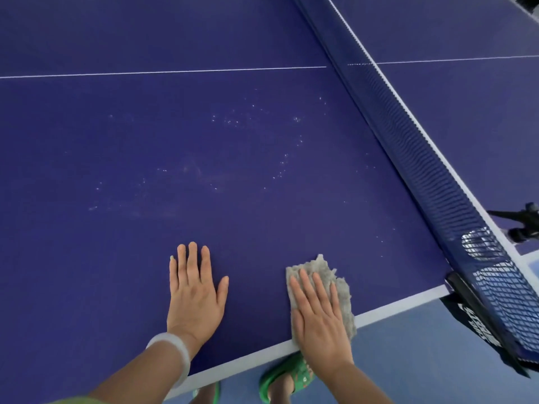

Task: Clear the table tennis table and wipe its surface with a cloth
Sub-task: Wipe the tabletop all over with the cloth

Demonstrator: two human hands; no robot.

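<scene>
The dark blue table tennis table [204, 141] fills the view, with faint white specks and smears across its middle. A grey cloth [335, 275] lies on the table at the near white edge line. My right hand [319, 319] presses flat on the cloth, fingers together and stretched out. My left hand [194, 293] rests flat on the bare table surface to the left of the cloth, fingers apart, with a pale bangle on the wrist.
The dark blue net [408, 135] runs diagonally on the right, with its clamp post [478, 319] at the near table edge. A white centre line [163, 72] crosses the table. Green sandals [287, 374] show on the blue floor below.
</scene>
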